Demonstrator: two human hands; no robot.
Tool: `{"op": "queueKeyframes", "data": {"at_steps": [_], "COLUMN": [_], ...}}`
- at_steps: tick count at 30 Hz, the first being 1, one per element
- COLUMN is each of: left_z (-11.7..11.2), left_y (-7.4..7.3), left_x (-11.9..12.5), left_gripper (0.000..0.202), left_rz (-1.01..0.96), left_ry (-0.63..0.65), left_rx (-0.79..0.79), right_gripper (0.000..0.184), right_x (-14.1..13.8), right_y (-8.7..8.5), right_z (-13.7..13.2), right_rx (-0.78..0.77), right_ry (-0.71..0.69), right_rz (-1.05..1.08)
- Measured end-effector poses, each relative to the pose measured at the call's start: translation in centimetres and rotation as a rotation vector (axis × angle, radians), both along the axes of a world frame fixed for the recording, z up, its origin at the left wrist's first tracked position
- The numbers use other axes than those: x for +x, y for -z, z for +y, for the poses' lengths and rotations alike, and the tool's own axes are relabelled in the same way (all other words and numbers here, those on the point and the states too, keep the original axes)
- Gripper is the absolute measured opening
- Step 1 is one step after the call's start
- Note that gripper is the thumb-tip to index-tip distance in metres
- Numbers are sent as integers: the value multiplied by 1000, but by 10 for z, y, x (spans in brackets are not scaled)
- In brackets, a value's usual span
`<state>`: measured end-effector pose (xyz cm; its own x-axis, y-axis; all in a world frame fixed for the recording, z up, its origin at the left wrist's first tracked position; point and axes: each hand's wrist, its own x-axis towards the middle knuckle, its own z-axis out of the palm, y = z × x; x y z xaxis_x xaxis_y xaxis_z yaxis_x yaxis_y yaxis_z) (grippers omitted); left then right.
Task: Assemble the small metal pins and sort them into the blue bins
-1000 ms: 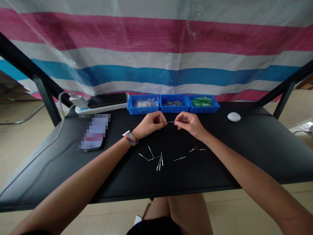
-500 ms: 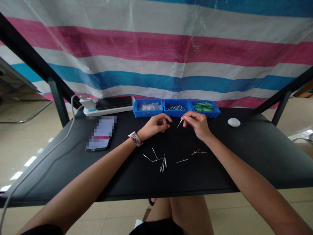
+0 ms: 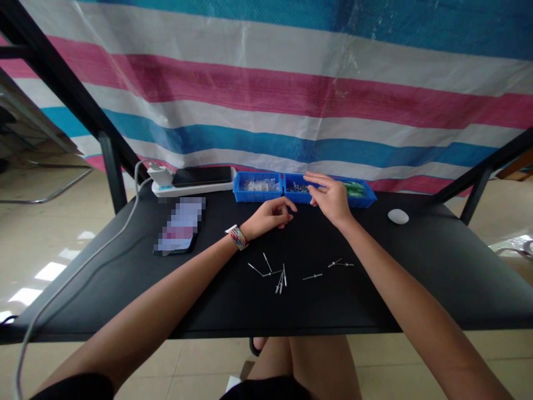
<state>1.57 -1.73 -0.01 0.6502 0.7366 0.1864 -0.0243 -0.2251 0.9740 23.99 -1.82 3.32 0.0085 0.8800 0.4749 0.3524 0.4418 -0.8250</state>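
Note:
My right hand reaches over the middle blue bin, which holds metal rivets. Its fingers are stretched out flat and I see nothing in them. My left hand rests on the black table just in front of the bins, fingers curled in with the thumb against them; whether they hold anything is hidden. The left blue bin holds clear pieces. The right blue bin holds green pieces. Several loose rivets lie on the table nearer to me, with a few more rivets to their right.
A phone lies at the table's left. Behind it a white power strip carries a dark phone, and a cable runs off the left edge. A white round object sits at the right. A striped tarp hangs behind.
My hands have parted. The right hand, which pinched a rivet, moved forward over the middle bin and spread its fingers. The left hand stayed put. My head tilted up.

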Motion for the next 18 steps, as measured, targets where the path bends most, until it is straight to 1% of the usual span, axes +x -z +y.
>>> {"op": "queueKeyframes", "data": {"at_steps": [3,6,8,9,11,13,15,18], "left_z": [0,0,0,0,0,0,1,1], "left_y": [1,1,0,0,-1,-1,0,1], "left_x": [0,0,0,0,0,0,0,0], "left_gripper": [26,24,24,23,23,23,23,22], "left_rz": [2,5,10,14,20,24,25,28], "left_ry": [5,12,6,3,2,4,5,7], "left_rx": [-4,-1,9,12,10,6,5,10], "right_gripper": [24,19,19,18,11,8,8,11], "right_x": [-2,11,26,35,52,66,73,69], "right_y": [-1,-1,-1,-1,-2,-2,-2,1], "right_z": [-18,-41,-56,-64,-78,-93,-107,-124], "right_rx": [-2,-126,-226,-251,-252,-279,-327,-348], "right_ry": [-17,-52,-110,-142,-167,-189,-235,-286], "right_rz": [-43,-88,-185,-250,-384,-473,-546,-658]}}
